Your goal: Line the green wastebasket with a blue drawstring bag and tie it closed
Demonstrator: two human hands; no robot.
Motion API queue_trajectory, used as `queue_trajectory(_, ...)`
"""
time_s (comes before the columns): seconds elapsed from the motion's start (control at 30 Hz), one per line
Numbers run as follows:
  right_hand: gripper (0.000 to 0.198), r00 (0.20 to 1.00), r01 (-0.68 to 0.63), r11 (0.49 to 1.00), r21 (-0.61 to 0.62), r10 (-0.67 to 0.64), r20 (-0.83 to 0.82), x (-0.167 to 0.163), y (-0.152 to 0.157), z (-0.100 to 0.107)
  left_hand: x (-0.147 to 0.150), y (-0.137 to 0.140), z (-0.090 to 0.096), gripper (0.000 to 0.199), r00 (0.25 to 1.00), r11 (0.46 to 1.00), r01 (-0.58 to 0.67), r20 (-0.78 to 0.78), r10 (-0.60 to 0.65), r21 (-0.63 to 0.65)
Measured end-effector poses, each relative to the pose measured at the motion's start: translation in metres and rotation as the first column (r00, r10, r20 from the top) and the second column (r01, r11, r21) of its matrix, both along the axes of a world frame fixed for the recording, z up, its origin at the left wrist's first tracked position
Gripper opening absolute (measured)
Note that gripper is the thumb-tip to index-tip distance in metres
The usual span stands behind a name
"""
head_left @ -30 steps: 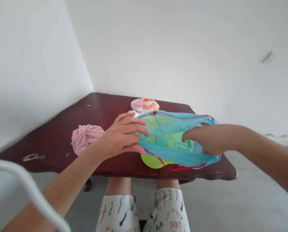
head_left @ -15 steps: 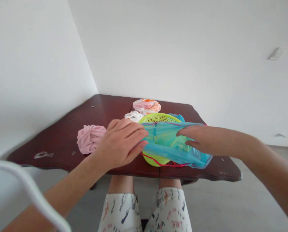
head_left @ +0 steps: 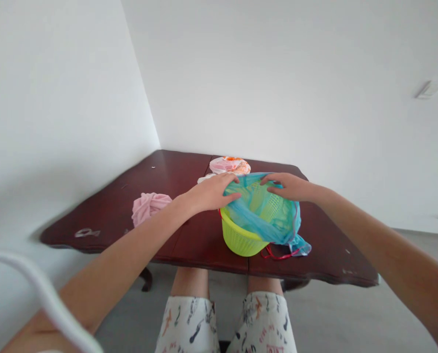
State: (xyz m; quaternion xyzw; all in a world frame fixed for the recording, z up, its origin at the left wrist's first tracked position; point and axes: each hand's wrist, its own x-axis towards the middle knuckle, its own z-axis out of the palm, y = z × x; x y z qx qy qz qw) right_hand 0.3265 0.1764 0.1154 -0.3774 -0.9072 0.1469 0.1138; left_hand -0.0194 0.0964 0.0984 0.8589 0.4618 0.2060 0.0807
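Observation:
A lime-green perforated plastic basket (head_left: 243, 240) stands near the table's front edge. Over its opening lies a thin, see-through blue drawstring bag (head_left: 253, 220), sagging inside and hanging past the right side with a red cord (head_left: 277, 256). My left hand (head_left: 217, 191) is at the basket's left rim, thumb and fingers apart, touching or just above the bag. Above the far right part of the opening is my right hand (head_left: 288, 187), its fingers curved and spread over the bag. No grip on the film shows in either hand.
Bundled pink cloth (head_left: 148, 208) lies left of my left forearm. Behind the basket sit a white plastic bag with orange print (head_left: 229, 165) and a white bundle (head_left: 205, 178), partly hidden by my hand. The dark red table (head_left: 130, 184) reaches the walls.
The blue bag was stretched flat across the basket; now it sags into the opening and drapes over the rim. Both hands have shifted to the far rim, the left moving rightward.

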Motion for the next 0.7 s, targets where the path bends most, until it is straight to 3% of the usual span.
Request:
queue_trajectory(0.13,0.025,0.972,0.094,0.995,-0.018,-0.095,-0.217,0.005,0.013,-0.022,-0.006,0.025,-0.01,0.048,0.991,0.997,-0.047,0.125,0.053,-0.056)
queue_trajectory(0.37,0.017,0.878,0.363,0.932,0.022,-0.334,-0.343,-0.011,0.015,-0.05,-0.006,0.041,-0.019,0.042,0.977,0.997,-0.032,0.208,0.046,-0.067)
queue_trajectory(0.7,0.012,0.82,0.413,0.902,-0.13,-0.43,-0.377,-0.008,0.028,-0.067,-0.003,0.032,-0.031,0.04,0.97,1.0,-0.008,0.244,0.012,-0.021)
